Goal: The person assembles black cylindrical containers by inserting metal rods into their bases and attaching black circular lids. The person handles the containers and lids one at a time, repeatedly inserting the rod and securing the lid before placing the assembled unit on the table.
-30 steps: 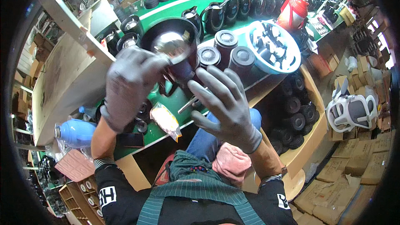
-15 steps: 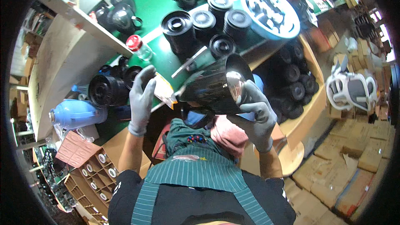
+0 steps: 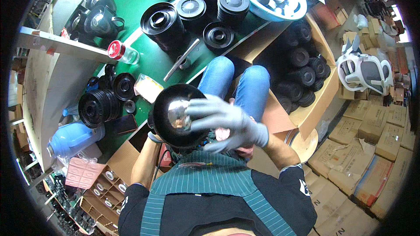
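Observation:
I hold a black round pot body [image 3: 168, 129] over my lap, its shiny metal inside facing up at me. My right hand [image 3: 227, 120], in a grey glove, lies spread across its open mouth with the fingers reaching in. My left hand [image 3: 153, 136] is mostly hidden under the pot and supports it from below; only a bit of grey glove shows at the wrist. On the green table [image 3: 131, 0] ahead stand several black round bases and lids [image 3: 192, 8], and a metal handled tool [image 3: 181, 57] lies near its front edge.
A cardboard box [image 3: 323, 91] full of black parts sits to my right. A light blue basin [image 3: 267, 11] of parts stands at the table's far right. A red-capped bottle [image 3: 124, 52], a stack of black rings [image 3: 98, 107] and a blue jug [image 3: 70, 137] lie left.
The pot has turned so its open mouth faces me, and it has come lower over my lap. My right hand moved from its side onto the mouth. My left hand went underneath.

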`<action>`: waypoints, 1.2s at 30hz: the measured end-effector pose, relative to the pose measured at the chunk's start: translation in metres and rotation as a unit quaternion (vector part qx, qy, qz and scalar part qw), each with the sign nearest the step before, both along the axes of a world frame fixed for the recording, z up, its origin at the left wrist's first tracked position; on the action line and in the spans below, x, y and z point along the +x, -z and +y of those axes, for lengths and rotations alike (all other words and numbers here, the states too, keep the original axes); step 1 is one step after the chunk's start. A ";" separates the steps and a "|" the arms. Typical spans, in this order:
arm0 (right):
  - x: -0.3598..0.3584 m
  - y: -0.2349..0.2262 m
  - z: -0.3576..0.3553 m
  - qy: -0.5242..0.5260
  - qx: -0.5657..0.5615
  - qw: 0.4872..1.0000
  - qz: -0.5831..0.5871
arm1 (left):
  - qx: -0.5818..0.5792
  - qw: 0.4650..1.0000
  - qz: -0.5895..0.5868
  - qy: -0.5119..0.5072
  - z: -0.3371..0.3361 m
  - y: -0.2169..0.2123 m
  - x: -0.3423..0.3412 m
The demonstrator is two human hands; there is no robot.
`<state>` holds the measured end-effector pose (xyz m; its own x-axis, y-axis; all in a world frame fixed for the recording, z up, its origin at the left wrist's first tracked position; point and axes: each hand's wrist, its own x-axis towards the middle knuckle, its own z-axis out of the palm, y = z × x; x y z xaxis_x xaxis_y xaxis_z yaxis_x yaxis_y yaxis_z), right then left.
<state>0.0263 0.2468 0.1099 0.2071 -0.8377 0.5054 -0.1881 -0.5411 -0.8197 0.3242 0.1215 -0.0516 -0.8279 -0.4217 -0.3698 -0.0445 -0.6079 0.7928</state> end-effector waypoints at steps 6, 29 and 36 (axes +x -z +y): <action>-0.101 0.101 -0.122 0.456 0.368 0.802 0.118 | 0.060 0.997 -0.023 -0.045 -0.017 0.039 -0.021; -0.129 0.141 -0.137 0.568 0.310 0.751 0.131 | 0.057 0.997 -0.041 -0.019 -0.003 0.040 0.002; -0.027 0.033 0.012 0.245 0.169 0.881 -0.368 | 0.050 0.998 -0.038 0.000 0.002 0.041 -0.010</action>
